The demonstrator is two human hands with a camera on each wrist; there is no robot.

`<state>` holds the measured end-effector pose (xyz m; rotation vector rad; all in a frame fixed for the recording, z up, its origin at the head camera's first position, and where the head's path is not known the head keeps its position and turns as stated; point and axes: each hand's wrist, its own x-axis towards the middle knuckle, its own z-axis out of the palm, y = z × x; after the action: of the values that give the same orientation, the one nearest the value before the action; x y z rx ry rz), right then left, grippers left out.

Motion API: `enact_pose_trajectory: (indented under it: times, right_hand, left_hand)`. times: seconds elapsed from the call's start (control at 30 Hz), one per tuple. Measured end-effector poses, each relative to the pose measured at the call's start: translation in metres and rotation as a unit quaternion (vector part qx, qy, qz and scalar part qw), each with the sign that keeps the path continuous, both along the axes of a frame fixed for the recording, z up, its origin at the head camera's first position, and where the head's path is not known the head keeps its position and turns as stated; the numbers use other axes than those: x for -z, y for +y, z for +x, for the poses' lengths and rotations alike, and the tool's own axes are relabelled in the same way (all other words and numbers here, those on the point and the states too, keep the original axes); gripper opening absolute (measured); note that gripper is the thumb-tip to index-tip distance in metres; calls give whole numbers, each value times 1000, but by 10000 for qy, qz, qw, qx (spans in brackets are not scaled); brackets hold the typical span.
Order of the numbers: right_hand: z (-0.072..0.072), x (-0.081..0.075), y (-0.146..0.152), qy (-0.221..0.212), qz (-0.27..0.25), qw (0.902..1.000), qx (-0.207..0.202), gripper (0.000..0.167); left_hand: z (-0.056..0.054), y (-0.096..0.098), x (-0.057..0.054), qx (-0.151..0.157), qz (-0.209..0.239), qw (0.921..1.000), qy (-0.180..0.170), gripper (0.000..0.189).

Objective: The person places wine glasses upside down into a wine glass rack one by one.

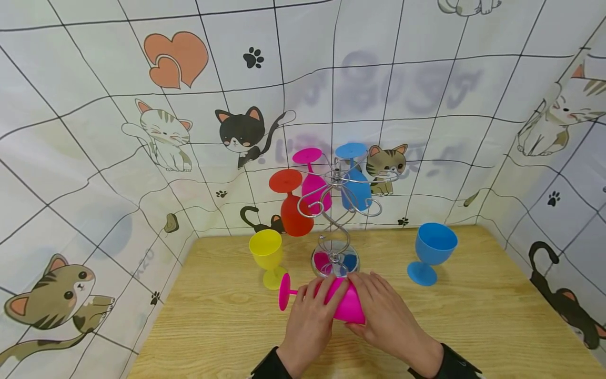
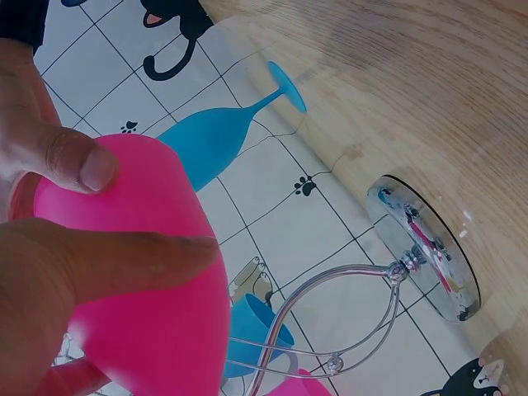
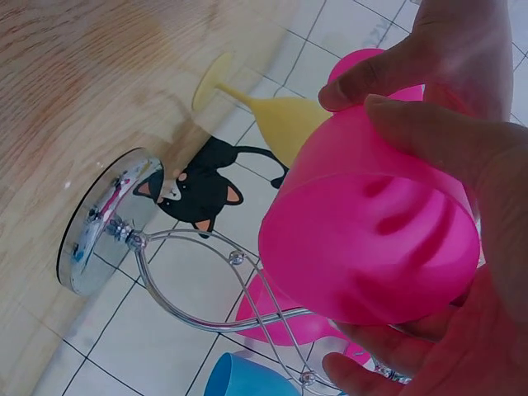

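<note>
Both hands, the left hand (image 1: pixel 307 318) and the right hand (image 1: pixel 390 321), are clamped round a pink goblet (image 1: pixel 349 306), tipped on its side between them, foot to the left, mouth to the right. Fingers cover much of its bowl and the left hand hides part of the stem; finger shadows show through the smooth, translucent wall in the right wrist view. The hands stand over a pale wood-grain surface (image 1: pixel 213 326), just before the round, mirror-like base (image 1: pixel 335 258) of a curling wire rack (image 1: pixel 337 180). A yellow goblet (image 1: pixel 266 250) stands left of the rack, a blue goblet (image 1: pixel 434 245) well to the right. On the rack, red (image 1: pixel 297 216), pink (image 1: pixel 317 195) and light-blue goblets (image 1: pixel 356 189) hang upside down, the last two partly behind wire. Beyond hangs rumpled, cat-printed cloth (image 1: pixel 312 47), its mirrored lettering too faint to read.
</note>
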<state>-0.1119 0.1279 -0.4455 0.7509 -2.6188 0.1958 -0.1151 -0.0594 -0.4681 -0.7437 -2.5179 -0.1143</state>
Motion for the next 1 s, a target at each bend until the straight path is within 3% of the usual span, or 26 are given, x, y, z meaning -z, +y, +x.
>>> enact_pose_trajectory:
  times: [0.53, 0.67, 0.77, 0.87, 1.0]
  right_hand:
    - [-2, -1, -1, -186, 232, 9994, 180, 94]
    - [-2, 1, 0, -94, 93, 9997, 189, 93]
    - [-3, 3, 1, -8, -236, 9994, 247, 93]
    - [-4, 5, 3, 95, -732, 9967, 338, 95]
    - [-2, 10, 4, -10, -1569, 9867, 430, 96]
  left_hand:
    - [0, 0, 2, 89, -125, 9999, -14, 96]
    - [5, -6, -10, 197, -24, 9998, 20, 97]
    - [13, -14, -26, 394, 485, 9975, 343, 95]
    - [17, -23, -42, 832, 1456, 9821, 855, 90]
    - [17, -33, -52, 1335, 2774, 9397, 1489, 80]
